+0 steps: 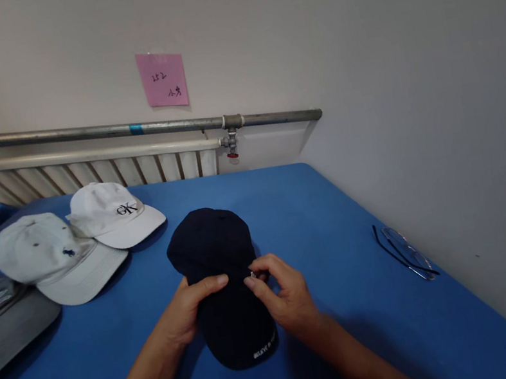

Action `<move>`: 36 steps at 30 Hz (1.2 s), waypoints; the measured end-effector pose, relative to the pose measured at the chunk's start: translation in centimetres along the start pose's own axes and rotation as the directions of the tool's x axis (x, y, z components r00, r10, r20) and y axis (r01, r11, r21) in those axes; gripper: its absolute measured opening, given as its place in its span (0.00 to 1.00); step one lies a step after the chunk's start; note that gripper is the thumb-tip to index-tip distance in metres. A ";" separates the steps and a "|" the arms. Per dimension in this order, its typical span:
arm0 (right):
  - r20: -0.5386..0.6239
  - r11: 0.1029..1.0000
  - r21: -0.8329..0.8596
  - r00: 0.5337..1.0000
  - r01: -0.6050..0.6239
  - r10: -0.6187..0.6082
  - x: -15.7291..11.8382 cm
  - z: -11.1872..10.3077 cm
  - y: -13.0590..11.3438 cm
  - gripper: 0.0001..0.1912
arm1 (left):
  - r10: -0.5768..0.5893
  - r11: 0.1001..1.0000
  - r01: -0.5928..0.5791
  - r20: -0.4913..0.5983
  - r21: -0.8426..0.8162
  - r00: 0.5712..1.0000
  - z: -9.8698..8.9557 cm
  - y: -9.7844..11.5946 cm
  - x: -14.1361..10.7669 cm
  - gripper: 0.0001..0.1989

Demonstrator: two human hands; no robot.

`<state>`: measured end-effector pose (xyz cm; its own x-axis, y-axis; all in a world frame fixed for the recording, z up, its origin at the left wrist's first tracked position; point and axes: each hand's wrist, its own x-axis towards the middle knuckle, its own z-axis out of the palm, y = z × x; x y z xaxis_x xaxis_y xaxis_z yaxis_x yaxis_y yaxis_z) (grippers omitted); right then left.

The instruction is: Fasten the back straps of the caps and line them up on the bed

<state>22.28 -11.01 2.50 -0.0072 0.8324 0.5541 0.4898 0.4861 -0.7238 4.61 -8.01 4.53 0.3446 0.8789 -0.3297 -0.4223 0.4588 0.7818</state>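
Note:
A dark navy baseball cap [211,242] is held in front of me, its brim pointing towards me with white lettering along the edge. My left hand [184,307] grips its left side, the thumb lying on top where crown and brim meet and the other fingers hidden underneath. On the opposite side, the thumb and forefinger of my right hand [286,291] close at the cap's front beside a small whitish detail. Whether that detail is embroidery or a loose piece, I cannot tell.
To the left on the blue table [320,236] lie a white cap [102,209], a pale cap [42,246] and a grey cap [8,330]. Eyeglasses [406,254] rest by the right wall. Behind are a radiator [122,170], a pipe [91,132] and a pink note [164,79].

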 end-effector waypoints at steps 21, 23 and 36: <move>0.024 0.999 0.008 0.999 0.041 -0.041 0.0 -0.2 0.0 0.03 | -0.016 1.000 0.016 0.005 0.018 1.000 0.0 0.0 0.0 0.16; 0.030 0.999 0.004 0.998 0.047 -0.047 0.0 -0.2 0.1 0.03 | -0.011 1.000 0.011 0.005 0.025 1.000 -0.1 0.0 0.1 0.18; 0.036 0.996 -0.029 0.996 0.079 -0.078 0.1 -0.3 -0.2 0.04 | -0.025 1.000 0.024 0.016 0.017 1.000 0.0 0.1 0.0 0.14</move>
<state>22.46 -11.14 2.88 -0.0763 0.8011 0.5936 0.5131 0.5421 -0.6655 4.59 -8.01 4.63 0.3682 0.8652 -0.3404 -0.3990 0.4778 0.7826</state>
